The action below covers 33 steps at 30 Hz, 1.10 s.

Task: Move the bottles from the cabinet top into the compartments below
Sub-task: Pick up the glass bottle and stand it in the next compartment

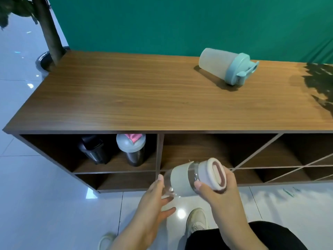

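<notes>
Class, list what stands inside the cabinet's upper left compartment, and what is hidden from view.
Two bottles: a black bottle on the left, a grey-lidded bottle with a pink flap beside it. The cabinet top covers their upper ends.

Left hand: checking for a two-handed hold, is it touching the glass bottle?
Touching. In the head view the left hand lays its thumb on the glass bottle near its base; the right hand grips the lid end.

Green wall (180,24) behind the wooden cabinet (126,98); glossy white floor tiles (27,186) — flecked with reflected light — before it, a potted tree (48,29) at its far-left corner.
</notes>
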### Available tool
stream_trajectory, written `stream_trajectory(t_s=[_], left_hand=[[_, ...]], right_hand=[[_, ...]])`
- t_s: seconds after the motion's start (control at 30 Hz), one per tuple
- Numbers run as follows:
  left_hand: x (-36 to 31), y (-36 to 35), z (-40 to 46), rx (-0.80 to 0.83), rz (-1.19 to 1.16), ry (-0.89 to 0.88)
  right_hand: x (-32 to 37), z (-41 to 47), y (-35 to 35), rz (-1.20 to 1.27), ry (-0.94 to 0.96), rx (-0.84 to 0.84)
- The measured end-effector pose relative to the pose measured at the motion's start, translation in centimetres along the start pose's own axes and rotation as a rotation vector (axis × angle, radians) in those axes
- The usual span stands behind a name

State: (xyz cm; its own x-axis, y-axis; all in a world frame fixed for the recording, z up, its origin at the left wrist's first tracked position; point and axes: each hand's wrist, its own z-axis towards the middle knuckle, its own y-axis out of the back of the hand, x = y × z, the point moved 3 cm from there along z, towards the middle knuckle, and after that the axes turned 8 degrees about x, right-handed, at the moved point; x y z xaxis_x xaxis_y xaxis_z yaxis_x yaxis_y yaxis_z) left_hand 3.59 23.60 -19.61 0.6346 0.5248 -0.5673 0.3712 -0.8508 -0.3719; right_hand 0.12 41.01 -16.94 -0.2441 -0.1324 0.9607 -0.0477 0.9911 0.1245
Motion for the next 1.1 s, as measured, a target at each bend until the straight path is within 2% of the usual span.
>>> stream_trajectory(t_s=[0.1, 0.43, 0.63, 0.9, 1.03, 1.1], left_hand=[[-0.1, 0.3, 0.0, -0.066, 0.087, 0.003], [-0.9, 0.9, 0.4, -0.104, 0.106, -0.031], [-0.9, 0.8, 0.7, -0.086, 0.126, -0.036], [-0.8, 0.7, 1.1, -0.079, 0.153, -0.028], [-0.9, 0.7, 1.3, -0.097, 0.125, -0.016], [-1.1, 0.7, 1.3, -0.107, 0.113, -0.012]], right_hand=[[0.3, 3.3, -0.2, -0.163, 0.078, 0.026], [-1.6, 12.5, -3.2, -0.403, 0.057, 0.183], [-0.8, 14.7, -4.0, -0.412, -0.004, 0.228], [0.1, 16.1, -4.1, -0.599, -0.037, 0.294], [-0.8, 14.6, -2.7, -0.507, -0.090, 0.290], [-1.1, 12.2, -1.2, -0.551, -0.112, 0.302]])
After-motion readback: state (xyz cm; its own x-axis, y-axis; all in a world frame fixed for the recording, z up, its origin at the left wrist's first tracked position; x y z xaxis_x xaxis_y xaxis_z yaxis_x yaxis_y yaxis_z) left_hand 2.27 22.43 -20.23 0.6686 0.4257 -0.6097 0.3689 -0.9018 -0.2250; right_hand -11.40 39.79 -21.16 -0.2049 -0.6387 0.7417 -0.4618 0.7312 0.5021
